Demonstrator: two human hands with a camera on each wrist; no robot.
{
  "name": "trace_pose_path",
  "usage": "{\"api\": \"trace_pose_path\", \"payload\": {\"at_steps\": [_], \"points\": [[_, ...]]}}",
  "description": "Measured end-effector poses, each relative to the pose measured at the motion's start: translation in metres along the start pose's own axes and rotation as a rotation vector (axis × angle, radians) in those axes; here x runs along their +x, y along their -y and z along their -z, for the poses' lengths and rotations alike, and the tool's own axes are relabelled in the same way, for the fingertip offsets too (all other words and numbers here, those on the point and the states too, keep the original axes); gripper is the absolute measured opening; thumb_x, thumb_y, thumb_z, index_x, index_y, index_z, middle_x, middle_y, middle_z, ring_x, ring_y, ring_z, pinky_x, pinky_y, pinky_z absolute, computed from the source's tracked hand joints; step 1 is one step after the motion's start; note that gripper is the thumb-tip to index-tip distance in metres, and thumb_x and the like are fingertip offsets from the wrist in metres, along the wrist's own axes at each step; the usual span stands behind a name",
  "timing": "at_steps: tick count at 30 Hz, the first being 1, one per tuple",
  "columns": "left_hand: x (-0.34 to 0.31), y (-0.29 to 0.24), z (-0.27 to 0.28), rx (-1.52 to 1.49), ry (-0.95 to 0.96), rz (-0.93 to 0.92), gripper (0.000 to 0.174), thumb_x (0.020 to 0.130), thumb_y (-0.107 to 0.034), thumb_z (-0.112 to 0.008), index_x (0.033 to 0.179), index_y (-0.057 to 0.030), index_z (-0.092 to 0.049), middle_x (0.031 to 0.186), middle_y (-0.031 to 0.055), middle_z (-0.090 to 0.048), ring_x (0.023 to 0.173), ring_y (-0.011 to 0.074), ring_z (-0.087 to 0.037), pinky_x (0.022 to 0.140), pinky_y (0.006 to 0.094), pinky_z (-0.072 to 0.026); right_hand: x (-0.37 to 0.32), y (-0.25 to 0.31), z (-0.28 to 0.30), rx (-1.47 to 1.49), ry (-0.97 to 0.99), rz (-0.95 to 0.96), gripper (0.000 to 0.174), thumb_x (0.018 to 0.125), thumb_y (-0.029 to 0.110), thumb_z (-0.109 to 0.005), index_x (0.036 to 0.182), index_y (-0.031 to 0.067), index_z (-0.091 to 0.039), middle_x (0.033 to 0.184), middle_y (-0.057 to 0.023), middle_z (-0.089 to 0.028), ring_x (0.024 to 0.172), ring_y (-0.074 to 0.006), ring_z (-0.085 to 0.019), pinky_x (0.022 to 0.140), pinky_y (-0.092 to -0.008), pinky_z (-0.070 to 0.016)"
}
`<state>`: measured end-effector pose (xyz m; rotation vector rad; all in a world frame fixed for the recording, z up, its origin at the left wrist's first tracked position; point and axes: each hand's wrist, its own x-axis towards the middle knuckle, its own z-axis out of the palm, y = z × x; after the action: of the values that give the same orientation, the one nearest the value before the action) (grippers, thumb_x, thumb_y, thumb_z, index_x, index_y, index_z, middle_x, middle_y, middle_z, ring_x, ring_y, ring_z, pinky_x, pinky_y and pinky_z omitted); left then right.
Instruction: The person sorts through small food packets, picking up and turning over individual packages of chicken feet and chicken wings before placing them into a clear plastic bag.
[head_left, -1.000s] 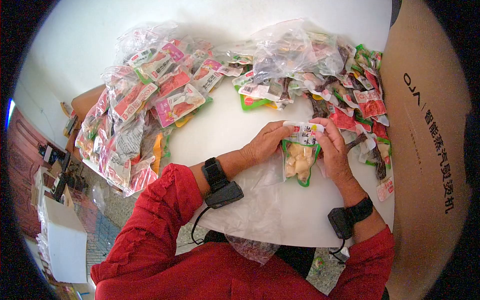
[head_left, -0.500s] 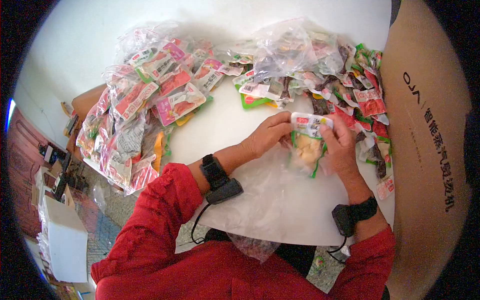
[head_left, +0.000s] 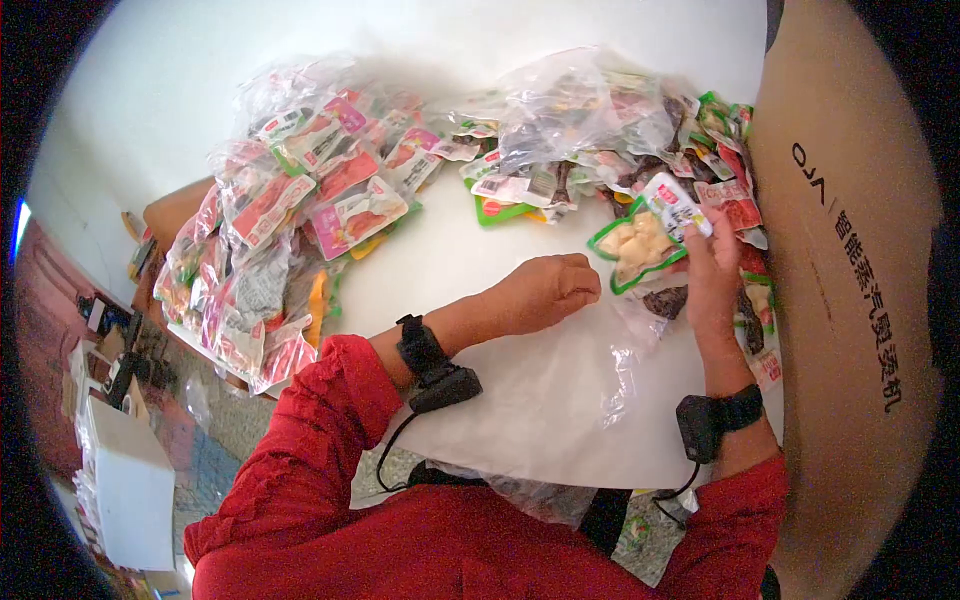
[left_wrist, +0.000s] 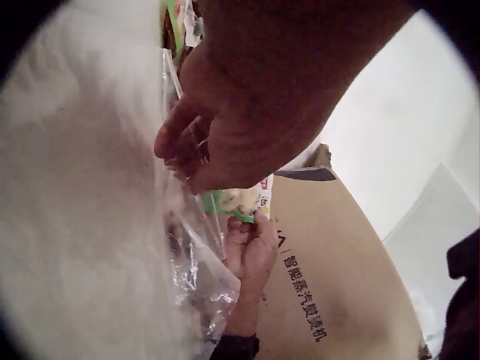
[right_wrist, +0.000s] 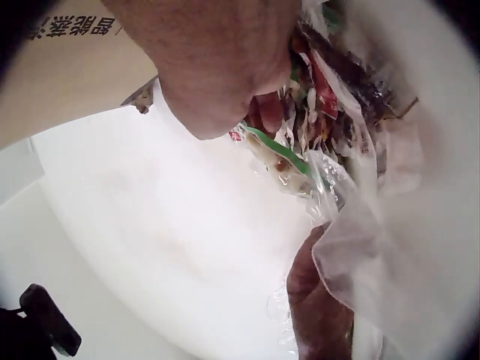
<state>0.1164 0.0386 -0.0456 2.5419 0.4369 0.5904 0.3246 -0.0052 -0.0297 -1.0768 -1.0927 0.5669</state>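
My right hand (head_left: 712, 270) pinches a snack packet (head_left: 640, 245) by its white printed top. The packet has a clear window with pale chunks inside and a green border, and it tilts toward the left in the head view. My left hand (head_left: 545, 295), fingers curled, grips the edge of a clear plastic bag (head_left: 620, 370). The bag spreads over the white table between the two hands. In the left wrist view the bag's film (left_wrist: 199, 247) hangs from the fingers of the left hand (left_wrist: 202, 142), and the packet (left_wrist: 240, 201) shows beyond it.
A heap of packets in clear bags (head_left: 290, 220) covers the table's left side. Another pile (head_left: 690, 150) lies at the back right, with a clear bag (head_left: 560, 110) over part of it. A tall cardboard box (head_left: 850, 300) stands along the right edge of the white table (head_left: 450, 230).
Both hands held the packet before. The left hand has let go of it and now grips the clear bag, while the right hand has carried the packet up and right, tilting it.
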Motion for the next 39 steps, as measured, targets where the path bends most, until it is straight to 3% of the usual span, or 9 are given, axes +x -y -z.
{"api": "trace_pose_path", "payload": {"at_steps": [6, 9, 14, 18, 25, 31, 33, 37, 39], "points": [[-0.002, -0.007, 0.005, 0.182, -0.18, -0.017, 0.01, 0.079, -0.013, -0.052, 0.083, -0.0035, -0.053, 0.077, 0.0109, -0.054, 0.074, 0.0289, -0.054, 0.063, 0.0352, -0.0445, -0.011, -0.016, -0.01, -0.03, 0.143, -0.124, 0.021, 0.08, 0.004, -0.045, 0.1, 0.0027, -0.048, 0.086, -0.0047, -0.054, 0.067, -0.0084, -0.053, 0.048, -0.0209, -0.0467], [-0.002, -0.006, 0.007, 0.208, -0.221, -0.03, 0.01, 0.079, -0.013, -0.053, 0.082, -0.0041, -0.054, 0.075, 0.0098, -0.054, 0.072, 0.0282, -0.055, 0.062, 0.0352, -0.0445, -0.007, -0.029, -0.007, 0.12, 0.178, -0.118, 0.022, 0.079, 0.006, -0.045, 0.1, 0.0033, -0.049, 0.085, -0.0042, -0.054, 0.067, -0.0092, -0.054, 0.049, -0.0222, -0.0464], [-0.001, -0.009, 0.007, 0.245, -0.286, -0.041, 0.009, 0.077, -0.012, -0.054, 0.081, -0.0047, -0.054, 0.074, 0.0091, -0.054, 0.068, 0.0268, -0.055, 0.058, 0.0342, -0.0446, -0.008, -0.006, 0.0, 0.12, 0.539, -0.56, 0.025, 0.079, 0.013, -0.046, 0.102, 0.0042, -0.05, 0.084, -0.0031, -0.055, 0.063, -0.0092, -0.053, 0.05, -0.0211, -0.0444], [-0.001, -0.009, 0.006, 0.22, -0.289, -0.04, 0.009, 0.076, -0.012, -0.055, 0.081, -0.0046, -0.054, 0.074, 0.0093, -0.054, 0.067, 0.0262, -0.055, 0.058, 0.034, -0.0444, -0.014, 0.0, -0.006, 0.177, 0.687, -0.656, 0.028, 0.082, 0.016, -0.048, 0.108, 0.0047, -0.047, 0.08, -0.0018, -0.054, 0.061, -0.0078, -0.052, 0.048, -0.0215, -0.044], [0.004, -0.013, 0.006, 0.137, -0.345, -0.052, 0.009, 0.076, -0.012, -0.056, 0.081, -0.0044, -0.055, 0.073, 0.0102, -0.053, 0.068, 0.0273, -0.054, 0.057, 0.0342, -0.0432, -0.027, 0.001, -0.017, 0.14, 0.744, -0.597, 0.032, 0.085, 0.014, -0.045, 0.116, 0.0068, -0.042, 0.086, -0.0032, -0.054, 0.063, -0.0106, -0.054, 0.051, -0.0228, -0.0474], [0.006, -0.009, 0.009, 0.084, -0.379, -0.02, 0.009, 0.077, -0.012, -0.056, 0.079, -0.0031, -0.055, 0.073, 0.0109, -0.054, 0.068, 0.0264, -0.054, 0.057, 0.0328, -0.043, -0.036, 0.026, -0.022, 0.089, 0.815, -0.601, 0.034, 0.086, 0.017, -0.045, 0.118, 0.0077, -0.04, 0.092, -0.0058, -0.056, 0.067, -0.0119, -0.058, 0.046, -0.0229, -0.0465], [0.007, -0.007, 0.011, 0.048, -0.391, -0.002, 0.009, 0.078, -0.012, -0.056, 0.079, -0.0027, -0.055, 0.073, 0.011, -0.054, 0.068, 0.0259, -0.054, 0.058, 0.0323, -0.0429, -0.03, 0.036, -0.02, -0.121, 1.005, -0.658, 0.032, 0.086, 0.019, -0.045, 0.116, 0.0074, -0.044, 0.084, -0.0051, -0.057, 0.067, -0.0111, -0.057, 0.047, -0.0225, -0.0462], [0.006, -0.006, 0.014, 0.068, -0.412, -0.056, 0.008, 0.077, -0.009, -0.058, 0.08, -0.0015, -0.055, 0.072, 0.0113, -0.054, 0.066, 0.0249, -0.054, 0.058, 0.0314, -0.043, -0.028, 0.034, -0.02, -0.208, 1.157, -0.641, 0.03, 0.084, 0.019, -0.047, 0.11, 0.0058, -0.049, 0.078, -0.0042, -0.058, 0.068, -0.011, -0.056, 0.049, -0.0227, -0.0457], [0.009, -0.004, 0.009, 0.049, -0.454, -0.118, 0.009, 0.077, -0.01, -0.057, 0.078, -0.0027, -0.052, 0.07, 0.0123, -0.052, 0.064, 0.0291, -0.052, 0.055, 0.0343, -0.0415, -0.03, 0.024, -0.015, -0.239, 1.156, -0.413, 0.026, 0.081, 0.018, -0.049, 0.102, 0.0036, -0.054, 0.076, -0.0061, -0.059, 0.068, -0.0119, -0.055, 0.054, -0.0254, -0.0453]]}}
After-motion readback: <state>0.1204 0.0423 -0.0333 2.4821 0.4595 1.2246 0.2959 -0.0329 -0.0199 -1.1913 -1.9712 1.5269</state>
